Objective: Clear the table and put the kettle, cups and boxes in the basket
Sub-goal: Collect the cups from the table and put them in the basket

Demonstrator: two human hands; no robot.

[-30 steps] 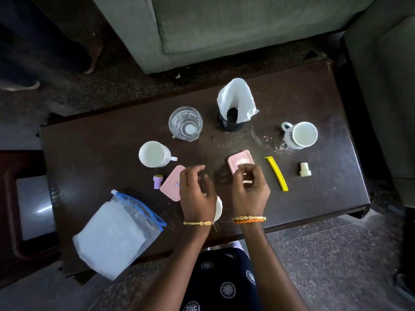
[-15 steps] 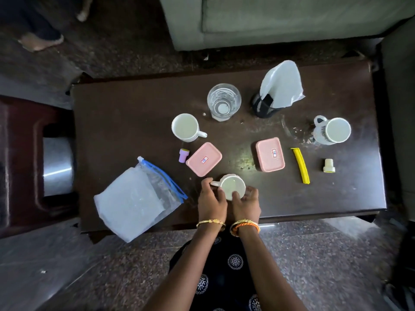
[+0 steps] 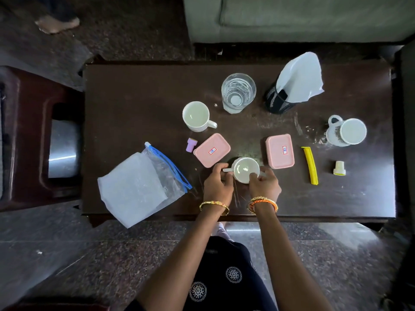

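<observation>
Near the table's point(image 3: 125, 90) front edge, your left hand point(image 3: 216, 184) pinches the cup's point(image 3: 246, 169) handle; your right hand point(image 3: 265, 185) grips its rim. Likely light, brittle, slick: lift by the handle.

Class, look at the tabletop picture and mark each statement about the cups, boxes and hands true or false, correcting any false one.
1. Both hands are on the small white cup at the near edge of the dark wooden table. True: the left hand is at its handle, the right hand on its rim.
2. The two pink lidded boxes are stacked. False: one pink box lies left of the cup, the other right of it, both flat on the table.
3. The clear drinking glass stands upright. True.
4. The yellow clip lies inside the zip bag. False: it lies on the table, right of the boxes.
</observation>
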